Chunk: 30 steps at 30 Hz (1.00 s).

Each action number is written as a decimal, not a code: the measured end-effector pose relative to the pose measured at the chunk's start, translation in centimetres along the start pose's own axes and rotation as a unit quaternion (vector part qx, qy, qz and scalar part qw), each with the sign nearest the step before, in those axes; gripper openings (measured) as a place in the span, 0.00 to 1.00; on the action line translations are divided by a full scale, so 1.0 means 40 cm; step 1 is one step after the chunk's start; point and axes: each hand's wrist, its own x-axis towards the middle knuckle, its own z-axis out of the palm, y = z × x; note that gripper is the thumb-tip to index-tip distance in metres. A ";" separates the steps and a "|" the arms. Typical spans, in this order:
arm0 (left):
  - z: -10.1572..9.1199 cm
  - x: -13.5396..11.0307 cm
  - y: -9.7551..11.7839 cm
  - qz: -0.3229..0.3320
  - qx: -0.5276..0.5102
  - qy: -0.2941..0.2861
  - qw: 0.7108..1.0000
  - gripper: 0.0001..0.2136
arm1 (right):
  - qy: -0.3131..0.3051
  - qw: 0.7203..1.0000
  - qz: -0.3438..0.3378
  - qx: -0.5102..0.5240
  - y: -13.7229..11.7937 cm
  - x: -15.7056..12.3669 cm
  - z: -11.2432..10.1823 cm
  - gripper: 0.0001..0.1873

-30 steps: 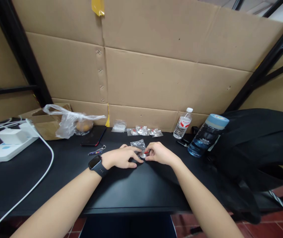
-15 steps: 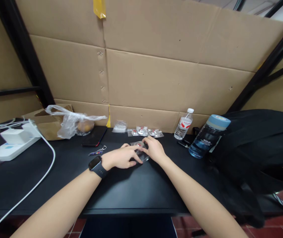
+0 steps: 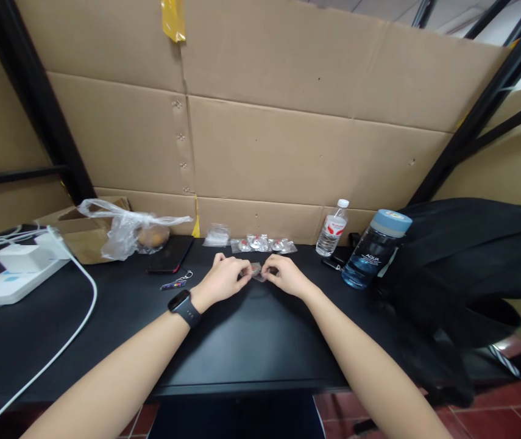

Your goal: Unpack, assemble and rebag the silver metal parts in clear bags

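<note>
A small clear plastic bag [image 3: 256, 269] with a round, silvery and red piece inside is held just above or on the black table, between my two hands. My left hand [image 3: 226, 278], with a dark watch on its wrist, pinches the bag's left side between thumb and fingers. On the right side, my right hand [image 3: 287, 277] pinches the other edge. Fingertips cover both ends of the bag. Behind my hands lie several similar bagged round pieces [image 3: 258, 242] in a row. To their left sits a small pile of clear plastic bags [image 3: 217, 235].
A water bottle [image 3: 332, 228] and a blue-lidded bottle [image 3: 374, 250] stand at right, beside a black backpack [image 3: 452, 262]. At left are a phone [image 3: 169, 255], a keychain [image 3: 174, 285], a knotted plastic bag [image 3: 125, 231] and a power strip [image 3: 27, 277]. Cardboard [image 3: 260, 158] walls the back.
My left fingers, spread over the bag before, have drawn together into a pinch. The bag's lower part no longer lies out flat toward me. The camera view has shifted slightly.
</note>
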 end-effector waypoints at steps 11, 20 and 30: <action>0.006 0.007 -0.003 -0.168 -0.065 0.018 0.984 0.25 | 0.044 0.983 0.126 0.124 0.001 -0.005 0.029 0.26; 0.021 -0.014 -0.006 -0.070 0.091 0.008 0.993 0.14 | -0.015 0.993 0.037 -0.108 -0.018 -0.007 0.039 0.12; 0.028 0.002 -0.034 -0.060 0.057 0.048 0.995 0.12 | 0.023 0.997 0.079 -0.004 -0.028 0.003 0.020 0.10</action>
